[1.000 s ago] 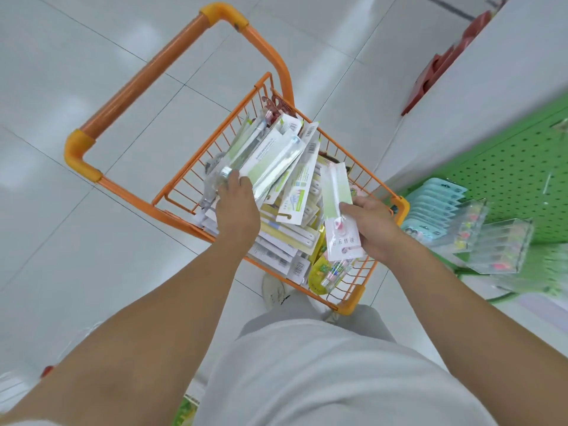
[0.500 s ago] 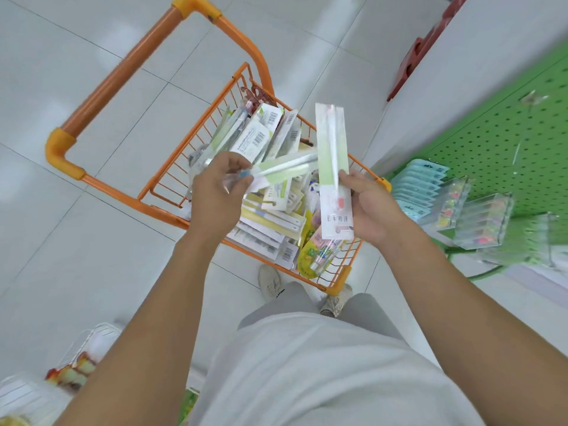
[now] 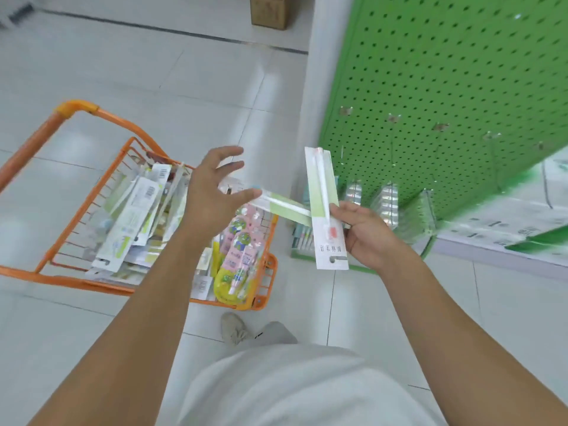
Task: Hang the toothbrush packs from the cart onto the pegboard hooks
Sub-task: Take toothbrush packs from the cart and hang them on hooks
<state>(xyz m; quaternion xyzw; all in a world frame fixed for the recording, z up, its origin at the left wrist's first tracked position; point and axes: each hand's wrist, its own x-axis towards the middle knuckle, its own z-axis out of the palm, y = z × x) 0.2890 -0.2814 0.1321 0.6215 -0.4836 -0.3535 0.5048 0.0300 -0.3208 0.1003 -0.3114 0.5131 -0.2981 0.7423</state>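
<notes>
Both hands are now lifting away from the orange cart (image 3: pixel 76 210) toward the green pegboard (image 3: pixel 445 103), where half a second earlier they were still hovering over the basket. The right hand (image 3: pixel 365 235) is pinching a toothbrush pack (image 3: pixel 325 210) between thumb and fingers near its lower half, with its long axis running near to far and the slotted hang tab pointing down toward the person, so the pack is sitting upside down for hanging. The left hand (image 3: pixel 212 192) is spreading its fingers while its thumb and fingertip are touching the end of a second pack (image 3: pixel 282 204), which is lying crosswise, left to right, and passing behind the first; whether that hand is really gripping it or letting it go, I cannot tell. The bare hooks (image 3: pixel 393 118) are lying to the far right of the right hand, which is the nearer one, so the coming move is likely turning on flipping the tab end up and toward a hook. Motion blur is smearing the hooks and the hung stock (image 3: pixel 384 204) at the pegboard's lower edge, and the remaining packs (image 3: pixel 132 216) are lying heaped in the cart, too jumbled to count.
</notes>
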